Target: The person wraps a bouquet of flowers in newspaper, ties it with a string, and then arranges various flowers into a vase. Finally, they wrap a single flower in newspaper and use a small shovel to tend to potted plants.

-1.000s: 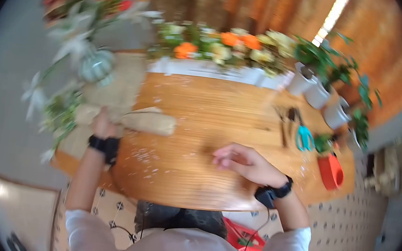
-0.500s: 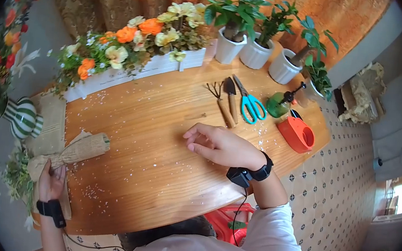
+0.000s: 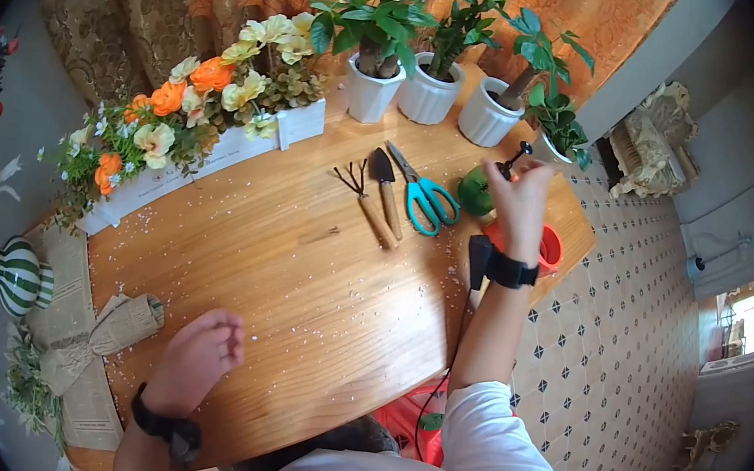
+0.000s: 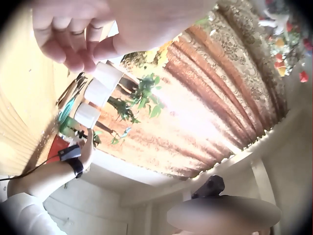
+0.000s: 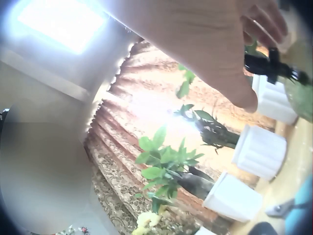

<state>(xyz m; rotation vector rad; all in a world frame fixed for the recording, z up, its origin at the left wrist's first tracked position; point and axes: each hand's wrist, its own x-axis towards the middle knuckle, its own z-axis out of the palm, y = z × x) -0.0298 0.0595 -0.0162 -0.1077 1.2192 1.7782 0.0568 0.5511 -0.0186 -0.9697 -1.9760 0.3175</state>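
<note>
At the table's right end my right hand (image 3: 522,201) is at the green spray bottle (image 3: 473,192) with a black pump head. In the right wrist view the thumb (image 5: 247,100) stands apart from the black nozzle (image 5: 259,64), and the other fingers are spread on its far side. My left hand (image 3: 195,359) hangs over the table's front left with loosely bent fingers, holding nothing. Beside it on the left lies a bouquet (image 3: 127,326) wrapped in printed paper and tied with a bow. An orange-red container (image 3: 550,248) sits partly hidden behind my right wrist.
A hand rake (image 3: 377,220), a small trowel (image 3: 389,198) and teal-handled scissors (image 3: 431,206) lie mid-table. White potted plants (image 3: 374,96) line the back, beside a white flower box (image 3: 218,157). A striped vase (image 3: 17,276) stands far left. White crumbs dot the wood (image 3: 297,282).
My left hand has come away from the wrapped bouquet and moved right. My right hand has gone from over the table's middle to the spray bottle. The head view has turned right.
</note>
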